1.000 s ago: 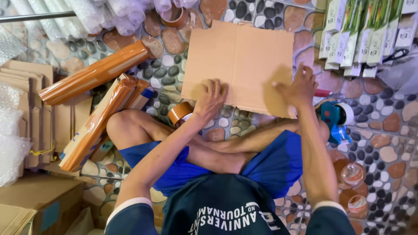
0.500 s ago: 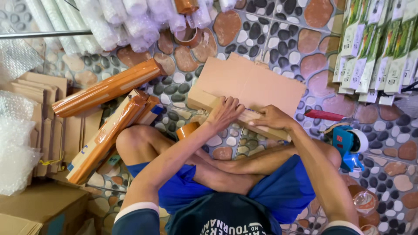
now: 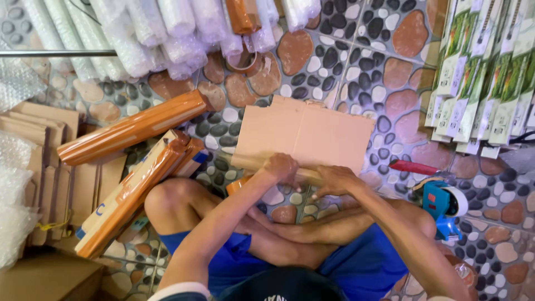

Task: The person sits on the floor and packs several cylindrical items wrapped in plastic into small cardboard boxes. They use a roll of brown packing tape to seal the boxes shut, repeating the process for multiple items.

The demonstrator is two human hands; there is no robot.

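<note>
Cardboard sheet (image 3: 304, 134) lies flat on the pebble-patterned floor (image 3: 356, 61) in front of our crossed legs, its near edge folded up into a narrow strip. We press on that folded edge with both hands. Left hand (image 3: 281, 167) is curled over the strip near its middle, fingers closed down on the cardboard. Right hand (image 3: 334, 179) sits just beside it, fingers bent and gripping the same edge. The 2 hands are almost touching.

Under the left wrist we note an orange tape roll (image 3: 238, 184), partly hidden. To the right, near our knee, a blue tape dispenser (image 3: 443, 203) rests on the floor, with a red-handled tool (image 3: 415, 167) just above it.

To the left lie 2 long orange-wrapped packages (image 3: 131, 128), one crossing above the other, beside flattened cardboard boxes (image 3: 42, 145). Bubble-wrapped rolls (image 3: 145, 33) fill the top left. Green and white packets (image 3: 482, 72) stand in a row at the top right.
</note>
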